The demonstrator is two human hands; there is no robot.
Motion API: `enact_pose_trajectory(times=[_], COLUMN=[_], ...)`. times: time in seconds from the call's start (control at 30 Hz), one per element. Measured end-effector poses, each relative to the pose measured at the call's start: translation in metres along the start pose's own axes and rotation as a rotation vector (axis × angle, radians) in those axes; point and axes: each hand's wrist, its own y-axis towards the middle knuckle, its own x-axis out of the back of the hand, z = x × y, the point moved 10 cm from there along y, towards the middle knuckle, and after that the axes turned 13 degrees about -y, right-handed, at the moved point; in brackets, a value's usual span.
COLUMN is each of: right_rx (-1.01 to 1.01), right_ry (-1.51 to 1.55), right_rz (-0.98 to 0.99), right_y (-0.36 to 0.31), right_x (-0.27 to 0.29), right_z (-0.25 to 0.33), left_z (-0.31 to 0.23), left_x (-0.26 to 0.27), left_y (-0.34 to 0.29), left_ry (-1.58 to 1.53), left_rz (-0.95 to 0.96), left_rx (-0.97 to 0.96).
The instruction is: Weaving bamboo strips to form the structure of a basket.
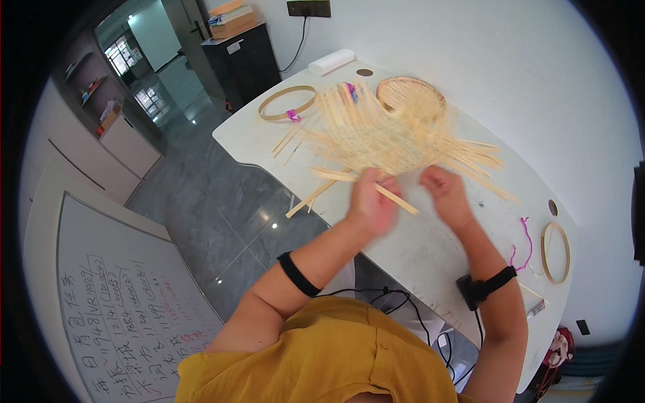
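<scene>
Over the near edge of the worktop [410,252], your left hand [371,203] is gripping a pale strip [398,199]; your right hand [445,191] is hovering curled beside it, blurred, its hold impossible to tell. Just beyond both, the woven sheet [390,138] is fanning out toward the far edge, where a round basket [412,96] is sitting.

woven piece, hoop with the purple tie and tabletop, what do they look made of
Woven piece: probably bamboo or thin wood, undyed, judging by its pale, flat, stiff-looking ends; blur hides the finish.
Hoop: likely bent bamboo or wood, given its tan band.
Tabletop: perhaps laminate, being white and flat.
</scene>
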Motion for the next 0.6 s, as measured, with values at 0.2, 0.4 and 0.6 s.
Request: enact_pose_trajectory(times=[0.2, 0.4, 0.6], right_rx=[-0.313, -0.208, -0.408], right_ry=[-0.006, -0.539, -0.604], right_rz=[0.005, 0.026, 0.015], right_y=[0.012, 0.020, 0.034], right_x=[0.031, 0.054, 0.103], right_z=[-0.046, -0.079, -0.063], left_z=[-0.012, -0.005, -0.009], left_x=[-0.043, -0.039, -0.018], left_y=[-0.004, -0.007, -0.012], left_ry=[0.154, 0.196, 0.233], left_rz=[0.101, 0.138, 0.177], left_rx=[-0.023, -0.040, -0.037])
